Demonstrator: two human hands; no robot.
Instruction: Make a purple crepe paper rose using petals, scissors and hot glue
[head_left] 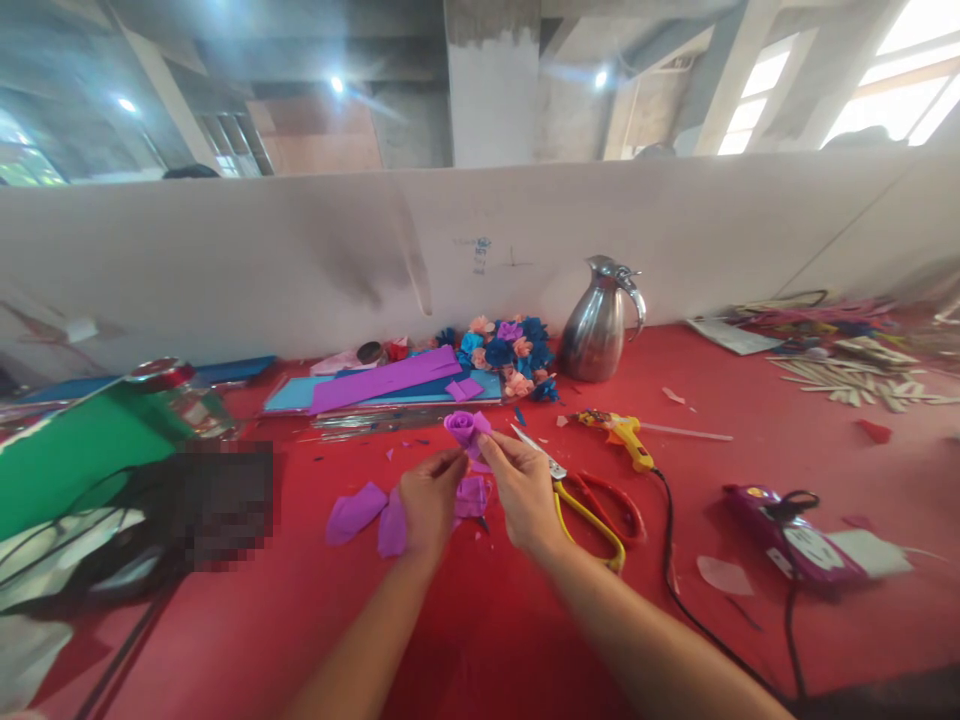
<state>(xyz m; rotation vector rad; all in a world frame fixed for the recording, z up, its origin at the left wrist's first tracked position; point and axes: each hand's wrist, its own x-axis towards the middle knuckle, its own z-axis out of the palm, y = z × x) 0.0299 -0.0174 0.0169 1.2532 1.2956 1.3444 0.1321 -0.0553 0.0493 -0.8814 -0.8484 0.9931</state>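
Purple flower (460,425) is pinched by left hand (429,500) and right hand (523,490), perhaps against unrolling. Jug (595,335) stands near the desk's (484,645) far edge, probably for safety.

The rose (460,427) is between the hands (519,490) above the desk (255,630); scissors (557,468), then a glue gun (634,441), lie to its right; behind, a flower pile (516,352) sits left of a jug (595,332).

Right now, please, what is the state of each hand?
Left hand: closed, pinching the purple paper flower from below.
Right hand: closed, pinching the same flower at its right side.
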